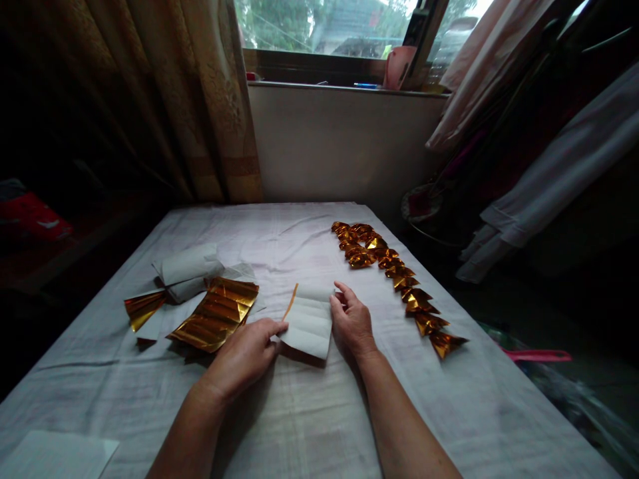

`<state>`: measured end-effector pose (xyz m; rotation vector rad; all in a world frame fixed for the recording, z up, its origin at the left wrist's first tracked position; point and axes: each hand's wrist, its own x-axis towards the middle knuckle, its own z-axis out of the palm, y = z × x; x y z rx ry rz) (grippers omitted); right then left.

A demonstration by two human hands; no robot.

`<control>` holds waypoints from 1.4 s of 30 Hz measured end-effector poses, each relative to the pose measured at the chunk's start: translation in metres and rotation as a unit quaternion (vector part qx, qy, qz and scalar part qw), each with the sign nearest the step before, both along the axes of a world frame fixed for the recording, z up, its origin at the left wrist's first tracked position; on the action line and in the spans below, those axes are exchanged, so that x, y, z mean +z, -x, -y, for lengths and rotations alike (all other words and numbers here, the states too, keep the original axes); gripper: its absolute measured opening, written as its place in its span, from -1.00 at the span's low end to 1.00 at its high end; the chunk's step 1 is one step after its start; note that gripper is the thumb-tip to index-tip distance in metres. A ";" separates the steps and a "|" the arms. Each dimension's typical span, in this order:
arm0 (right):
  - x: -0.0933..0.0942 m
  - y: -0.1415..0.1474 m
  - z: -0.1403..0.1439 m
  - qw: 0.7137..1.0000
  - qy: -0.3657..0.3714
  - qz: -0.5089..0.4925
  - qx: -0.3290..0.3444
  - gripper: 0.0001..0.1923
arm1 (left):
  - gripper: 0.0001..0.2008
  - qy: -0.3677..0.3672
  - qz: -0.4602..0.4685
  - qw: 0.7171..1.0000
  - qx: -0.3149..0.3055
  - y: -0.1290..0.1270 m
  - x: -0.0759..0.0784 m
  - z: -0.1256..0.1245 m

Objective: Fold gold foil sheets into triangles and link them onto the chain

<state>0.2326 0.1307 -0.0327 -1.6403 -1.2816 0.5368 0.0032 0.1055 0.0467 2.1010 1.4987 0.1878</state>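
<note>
A small sheet of foil paper (309,322) shows its white side, with crease lines across it and a narrow gold strip folded over along its left edge. My left hand (252,349) pinches that sheet near its lower left corner, thumb on top. At the opposite edge, my right hand (352,320) holds the paper between thumb and curled fingers. Left of my hands lies a stack of creased gold foil sheets (217,314), beside white-backed sheets (187,269) that curl up. Folded gold foil pieces (419,303) form a line along the table's right side, bunching at the far end.
A pale checked cloth (299,426) covers the table. White paper (60,456) lies at the near left corner. Behind the table are a curtain (214,106) and a windowsill with a pink cup (399,66). Clothes (559,159) hang at the right, above a pink handle (539,355).
</note>
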 end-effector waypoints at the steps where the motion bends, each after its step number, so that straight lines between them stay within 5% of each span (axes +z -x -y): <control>1: -0.002 -0.001 -0.001 1.000 -0.002 -0.002 0.006 -0.52 | -0.60 -0.007 -0.010 1.000 0.004 -0.001 0.001 0.000; 6: -0.008 -0.006 -0.005 0.998 -0.050 0.017 0.036 -0.59 | -0.77 -0.016 -0.088 0.995 0.044 -0.006 0.012 -0.001; 12: -0.001 -0.006 -0.004 0.994 -0.068 -0.053 0.073 -0.70 | -0.73 -0.053 -0.136 0.988 0.055 -0.013 0.015 0.000; 18: 0.021 -0.005 0.006 0.962 0.021 -0.190 0.192 -0.57 | -0.75 -0.091 -0.084 0.992 0.033 -0.019 0.007 0.002; 26: 0.036 -0.019 0.015 0.903 0.144 -0.279 0.293 -0.49 | -0.73 -0.013 -0.065 0.998 0.023 -0.016 0.004 -0.001; 42: 0.041 -0.019 0.019 0.893 0.229 -0.231 0.311 -0.68 | -0.74 0.044 0.016 0.999 -0.009 -0.013 -0.004 -0.002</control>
